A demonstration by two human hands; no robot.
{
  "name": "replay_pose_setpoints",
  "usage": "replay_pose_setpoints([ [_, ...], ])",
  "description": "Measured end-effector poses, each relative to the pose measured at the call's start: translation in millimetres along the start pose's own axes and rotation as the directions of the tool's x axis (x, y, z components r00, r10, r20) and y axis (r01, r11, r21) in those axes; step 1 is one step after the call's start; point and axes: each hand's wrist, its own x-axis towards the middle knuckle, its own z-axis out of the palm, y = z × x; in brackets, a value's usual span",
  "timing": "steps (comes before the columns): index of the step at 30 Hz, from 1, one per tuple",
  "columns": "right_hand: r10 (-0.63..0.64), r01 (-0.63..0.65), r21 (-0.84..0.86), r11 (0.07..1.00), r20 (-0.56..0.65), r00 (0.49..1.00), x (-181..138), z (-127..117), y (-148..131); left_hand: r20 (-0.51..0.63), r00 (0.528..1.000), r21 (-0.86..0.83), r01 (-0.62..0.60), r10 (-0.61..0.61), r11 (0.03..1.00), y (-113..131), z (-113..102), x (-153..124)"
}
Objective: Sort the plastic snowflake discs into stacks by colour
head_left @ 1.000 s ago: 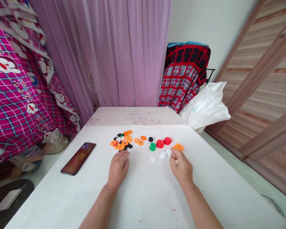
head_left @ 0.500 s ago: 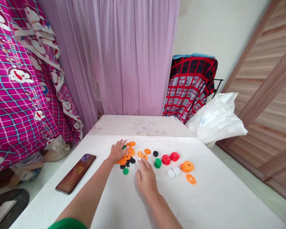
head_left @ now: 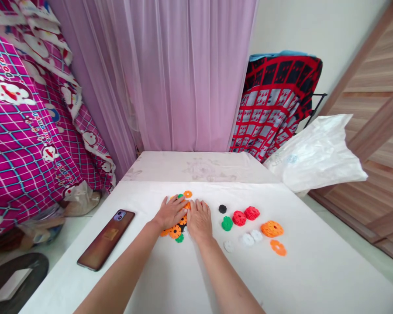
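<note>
Disc pile [head_left: 175,231], mixed orange/black/green, sits centre of the table [head_left: 298,279] under both hands. Left hand [head_left: 172,212] & right hand [head_left: 199,220] lie flat, palms down, fingers spread, gripping nothing. Right of them, apart: red discs [head_left: 239,218], orange stack [head_left: 271,228]. Phone [head_left: 106,239] at left. Risk, imo: flat palms sliding sideways could scatter loose pcs into those separate grps.

White table [head_left: 196,283]: phone [head_left: 106,239] left, mixed disc pile [head_left: 175,231] centre, sorted disc stacks [head_left: 239,218] right.

Phone [head_left: 106,239] left, sorted stacks [head_left: 245,216] right
</note>
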Motion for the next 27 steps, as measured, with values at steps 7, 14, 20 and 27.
replay_pose_setpoints([
  [7, -0.168, 0.166, 0.142, 0.976, 0.006, 0.986, -26, -4, -2, 0.047, 0.999, -0.05, -0.009, 0.012, 0.999, 25, -1, -37],
  [14, -0.005, 0.191, 0.486, 0.853, -0.359, 0.933, -63, -3, 8, 0.151, 0.985, -0.093, 0.095, -0.08, 0.991, 35, -16, -50],
  [20, 0.239, 0.107, 0.747, 0.656, -0.341, 0.909, -85, -2, 13, 0.082, 0.972, -0.034, 0.224, -0.221, 0.974, 5, -27, 15],
  [27, 0.416, -0.081, 0.882, 0.464, -0.137, 0.899, -83, -13, 12, 0.198, 0.979, -0.022, 0.047, -0.042, 0.999, 17, -12, 40],
])
